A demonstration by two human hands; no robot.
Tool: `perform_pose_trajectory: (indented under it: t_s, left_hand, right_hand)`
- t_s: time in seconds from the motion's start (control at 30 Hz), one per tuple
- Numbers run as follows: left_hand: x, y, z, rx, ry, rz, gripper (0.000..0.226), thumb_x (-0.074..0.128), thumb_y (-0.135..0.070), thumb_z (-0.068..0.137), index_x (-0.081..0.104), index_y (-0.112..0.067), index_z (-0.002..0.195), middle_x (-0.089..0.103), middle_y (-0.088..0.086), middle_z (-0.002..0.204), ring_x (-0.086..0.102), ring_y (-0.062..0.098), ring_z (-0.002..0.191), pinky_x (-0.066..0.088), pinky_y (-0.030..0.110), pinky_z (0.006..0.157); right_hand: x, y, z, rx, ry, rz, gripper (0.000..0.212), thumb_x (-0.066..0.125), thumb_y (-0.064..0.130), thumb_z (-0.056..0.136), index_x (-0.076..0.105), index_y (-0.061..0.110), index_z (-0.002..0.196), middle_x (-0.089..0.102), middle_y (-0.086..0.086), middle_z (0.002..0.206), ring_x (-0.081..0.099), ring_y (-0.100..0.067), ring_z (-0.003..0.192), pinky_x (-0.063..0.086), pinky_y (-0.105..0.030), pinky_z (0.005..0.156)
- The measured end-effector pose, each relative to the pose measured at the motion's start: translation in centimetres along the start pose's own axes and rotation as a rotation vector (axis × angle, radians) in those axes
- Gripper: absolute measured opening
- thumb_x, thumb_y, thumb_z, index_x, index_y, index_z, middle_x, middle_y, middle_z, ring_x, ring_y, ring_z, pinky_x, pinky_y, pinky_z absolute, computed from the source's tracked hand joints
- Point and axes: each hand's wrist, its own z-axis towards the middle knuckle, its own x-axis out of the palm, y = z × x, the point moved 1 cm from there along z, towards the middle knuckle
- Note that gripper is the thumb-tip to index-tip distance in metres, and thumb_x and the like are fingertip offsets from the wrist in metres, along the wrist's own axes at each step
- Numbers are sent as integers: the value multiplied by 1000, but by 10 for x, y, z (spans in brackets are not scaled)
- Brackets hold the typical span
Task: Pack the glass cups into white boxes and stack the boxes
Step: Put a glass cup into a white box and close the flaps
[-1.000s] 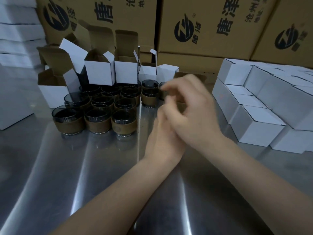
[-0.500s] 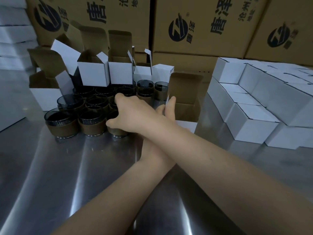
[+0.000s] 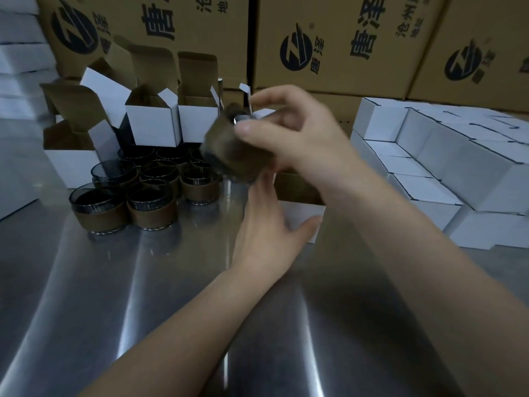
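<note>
My right hand holds a glass cup with a brown sleeve, tilted and blurred, in the air above an open white box. My left hand grips that box's left side on the steel table. Several more sleeved glass cups stand clustered at the left. Behind them stand several open white boxes with their flaps up. Closed white boxes are stacked at the right.
Large brown cartons with printed logos line the back. More white boxes are piled at the far left. The steel table stretches toward me.
My right hand has lifted one cup from the cluster and carried it right, above the open box. My left hand stays on the box.
</note>
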Motion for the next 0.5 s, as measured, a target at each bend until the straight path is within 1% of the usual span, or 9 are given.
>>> perform_pose_trajectory:
  t_s: [0.07, 0.1, 0.17, 0.23, 0.27, 0.33, 0.43, 0.47, 0.5]
  left_hand:
    - [-1, 3, 0, -23, 2, -19, 93, 84, -37, 74, 21, -31, 143, 36, -6, 145, 36, 4, 133, 34, 25, 108]
    - [0, 5, 1, -58, 15, -60, 99, 86, -36, 72, 20, -31, 145, 34, -6, 147, 34, 5, 135, 33, 26, 110]
    - [-1, 8, 5, -107, 58, -131, 111, 87, -36, 68, 14, -28, 150, 29, -4, 151, 29, 8, 141, 30, 35, 118]
    - [-4, 10, 9, -135, 90, -165, 116, 85, -39, 64, 9, -26, 152, 25, 0, 156, 25, 12, 145, 28, 41, 120]
    - [-6, 12, 12, -141, 101, -180, 118, 85, -38, 64, 8, -27, 152, 24, 1, 157, 24, 13, 146, 28, 43, 120]
    - [-8, 16, 14, -159, 136, -202, 119, 89, -35, 67, 5, -31, 152, 24, 1, 158, 23, 15, 147, 28, 45, 119]
    - [-9, 20, 15, -169, 175, -217, 116, 88, -31, 70, 4, -38, 150, 29, 0, 156, 28, 13, 145, 31, 42, 119]
    - [-9, 22, 15, -164, 187, -223, 116, 88, -29, 70, 5, -37, 150, 32, -3, 154, 30, 9, 144, 32, 38, 118]
    - [-8, 23, 15, -154, 198, -225, 115, 88, -26, 71, 6, -36, 151, 35, -9, 151, 32, 1, 141, 34, 28, 116]
  right_hand:
    - [-20, -6, -3, -7, -26, 56, 43, 71, 37, 78, 57, 25, 116, 70, -1, 99, 70, -12, 90, 56, -28, 67]
    - [-28, -10, -5, -12, -43, 68, 43, 70, 37, 78, 56, 24, 117, 71, 0, 98, 70, -13, 91, 55, -29, 68]
    - [-42, -18, -8, -31, -79, 62, 42, 70, 37, 77, 56, 24, 115, 71, 3, 93, 69, -12, 90, 53, -29, 67]
    - [-51, -26, -12, -61, -107, 27, 44, 73, 39, 73, 57, 26, 112, 70, 6, 89, 67, -10, 86, 52, -24, 67]
    - [-55, -29, -14, -79, -111, 6, 45, 74, 40, 72, 58, 27, 112, 70, 8, 90, 66, -10, 86, 53, -23, 69]
    - [-61, -38, -18, -106, -97, -35, 46, 75, 39, 72, 57, 28, 112, 67, 9, 94, 64, -14, 89, 55, -26, 77]
    - [-62, -49, -22, -121, -44, -41, 40, 72, 30, 79, 54, 25, 114, 65, 9, 97, 62, -17, 91, 55, -32, 84]
    - [-62, -51, -23, -126, -32, -39, 39, 71, 28, 80, 53, 24, 115, 64, 11, 96, 61, -17, 91, 53, -34, 85]
    - [-62, -51, -24, -137, -23, -39, 38, 69, 26, 81, 52, 23, 115, 63, 13, 97, 60, -15, 93, 53, -33, 85]
